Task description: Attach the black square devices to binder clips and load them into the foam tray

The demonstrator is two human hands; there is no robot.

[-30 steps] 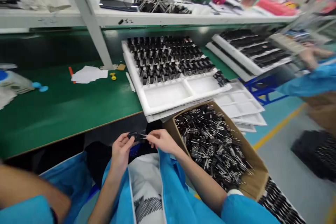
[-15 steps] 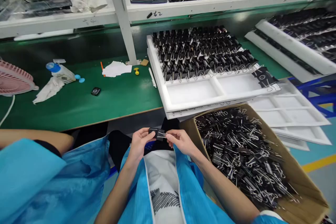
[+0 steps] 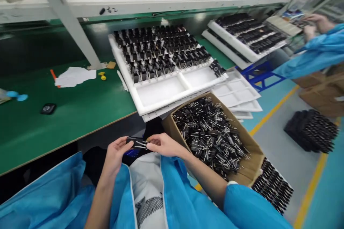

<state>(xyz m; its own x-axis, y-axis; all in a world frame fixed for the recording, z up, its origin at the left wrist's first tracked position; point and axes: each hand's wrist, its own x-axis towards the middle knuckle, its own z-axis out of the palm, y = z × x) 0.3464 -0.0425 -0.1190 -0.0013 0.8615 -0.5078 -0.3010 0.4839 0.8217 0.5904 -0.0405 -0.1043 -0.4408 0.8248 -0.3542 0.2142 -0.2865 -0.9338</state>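
Over my lap, my left hand (image 3: 116,152) and my right hand (image 3: 163,144) pinch one black binder clip (image 3: 136,143) between them, its wire handles toward the right hand. Right of my right arm stands a cardboard box (image 3: 248,169) heaped with loose black binder clips (image 3: 208,134). On the green bench edge ahead lies a white tray (image 3: 158,94); rows of upright clips (image 3: 158,52) fill its far part, and its two near compartments hold nothing.
Spare white trays (image 3: 236,93) are stacked right of the main one. The green bench (image 3: 67,111) carries papers (image 3: 75,77), a small black device (image 3: 48,108) and a yellow bit. A co-worker's blue sleeve (image 3: 314,55) and hands reach another clip tray (image 3: 242,35) at the far right. Black clip piles (image 3: 310,128) lie on the floor.
The view has swung to the right, bringing the co-worker and the floor piles into sight. Both hands still hold the clip over my lap, shifted slightly left in the picture.
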